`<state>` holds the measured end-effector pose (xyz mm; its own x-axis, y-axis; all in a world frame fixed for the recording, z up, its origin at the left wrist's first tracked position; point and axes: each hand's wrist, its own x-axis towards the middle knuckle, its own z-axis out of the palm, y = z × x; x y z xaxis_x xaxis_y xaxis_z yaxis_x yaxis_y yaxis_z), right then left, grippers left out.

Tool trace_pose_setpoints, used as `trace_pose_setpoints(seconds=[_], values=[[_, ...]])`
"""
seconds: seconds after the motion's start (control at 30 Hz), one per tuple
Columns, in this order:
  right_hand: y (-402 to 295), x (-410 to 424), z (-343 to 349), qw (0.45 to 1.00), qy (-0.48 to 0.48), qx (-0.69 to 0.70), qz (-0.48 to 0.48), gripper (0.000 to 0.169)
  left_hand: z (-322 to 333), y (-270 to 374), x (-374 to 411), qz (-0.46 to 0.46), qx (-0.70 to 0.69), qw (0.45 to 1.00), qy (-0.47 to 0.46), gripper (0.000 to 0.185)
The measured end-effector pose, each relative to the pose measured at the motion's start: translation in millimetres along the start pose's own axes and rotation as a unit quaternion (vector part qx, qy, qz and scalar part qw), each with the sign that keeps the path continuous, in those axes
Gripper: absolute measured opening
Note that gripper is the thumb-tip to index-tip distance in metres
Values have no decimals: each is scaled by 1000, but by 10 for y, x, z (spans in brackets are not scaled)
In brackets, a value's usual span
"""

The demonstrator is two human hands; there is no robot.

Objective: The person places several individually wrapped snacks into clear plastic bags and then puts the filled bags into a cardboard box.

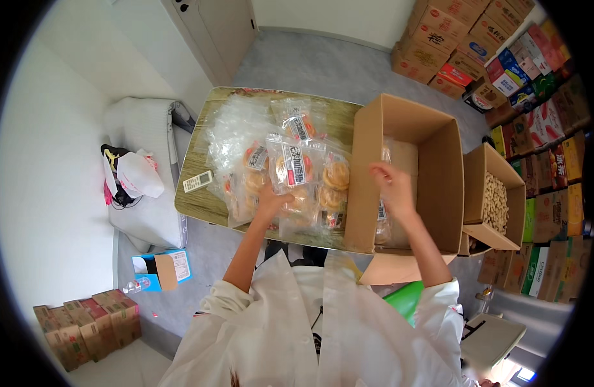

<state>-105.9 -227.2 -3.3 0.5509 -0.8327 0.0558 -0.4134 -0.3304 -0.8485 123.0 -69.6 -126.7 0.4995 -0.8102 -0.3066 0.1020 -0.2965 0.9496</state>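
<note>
Clear plastic packages of round baked goods with printed labels lie in a pile on a wood-patterned table. My left hand rests on the near part of this pile, thumb and fingers spread; whether it grips a package is unclear. Over the opening of a large cardboard box at the table's right side is my right hand, its fingers curled and slightly blurred; I cannot tell if it holds anything. Inside the box, along its left wall, a row of similar packages shows, partly hidden by my right hand.
Clear plastic bags and a white remote control lie on the table's left part. Right of the large box stands a smaller carton of peanuts in shells. Stacked cartons line the far right. A grey folded mattress is at left.
</note>
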Motion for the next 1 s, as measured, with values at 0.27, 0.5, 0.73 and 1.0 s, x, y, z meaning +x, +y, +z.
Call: trace_pose_setpoints(seconds=[0.27,0.5,0.73,1.0], values=[[-653,-240,448,928,-142,328,107,58,229,1173,-700,95,-124,978,-136,51],[-176,179,-711,905,180,382,44,37,96,1043,-594,136,-57,985,-91,49],[1522,611,-787,890,0,362,276,38,-182,-299,-303,-25,69,995,70,37],[2337,699,135,911,60,-285,292,58,113,-899,-383,-31,-20,999,-6,62]])
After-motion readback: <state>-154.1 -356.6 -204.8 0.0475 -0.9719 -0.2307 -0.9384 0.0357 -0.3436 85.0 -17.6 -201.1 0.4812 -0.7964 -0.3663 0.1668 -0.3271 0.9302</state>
